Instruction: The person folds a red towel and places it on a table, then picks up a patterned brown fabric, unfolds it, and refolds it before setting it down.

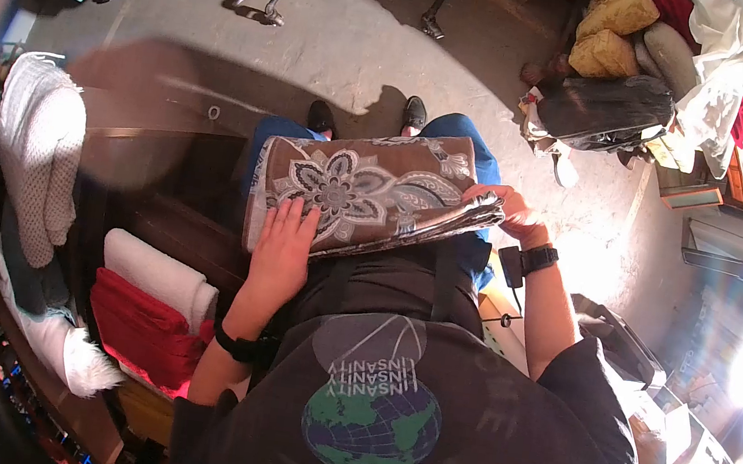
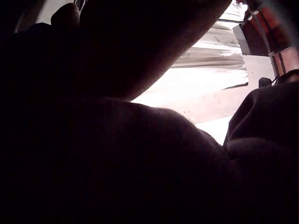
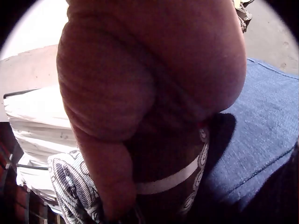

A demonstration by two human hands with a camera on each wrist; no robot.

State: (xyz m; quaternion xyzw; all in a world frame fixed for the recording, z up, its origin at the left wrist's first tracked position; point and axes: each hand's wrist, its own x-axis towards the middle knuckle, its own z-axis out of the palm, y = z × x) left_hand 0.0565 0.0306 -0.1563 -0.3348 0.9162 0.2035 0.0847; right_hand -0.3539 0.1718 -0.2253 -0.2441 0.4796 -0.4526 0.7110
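Note:
A folded brown cloth [image 1: 368, 181] with white and grey flower patterns lies across the person's lap. My left hand [image 1: 283, 245] rests on its near left part, fingers extended over the fabric. At the right end, my right hand [image 1: 516, 214] grips the folded edge with curled fingers. In the right wrist view the palm and thumb of the right hand [image 3: 149, 79] fill the middle, and part of the patterned cloth [image 3: 72, 186] hangs beside the thumb. The left wrist view is mostly dark, and the cloth is hidden there.
On the left are a white knitted textile [image 1: 37, 153], a folded red cloth [image 1: 145, 325] and a rolled white towel [image 1: 156, 272] near a dark wooden piece [image 1: 170, 154]. A black bag [image 1: 605, 110] and yellow cushions [image 1: 615, 26] are piled at the far right. Metal legs [image 1: 269, 0] stand ahead.

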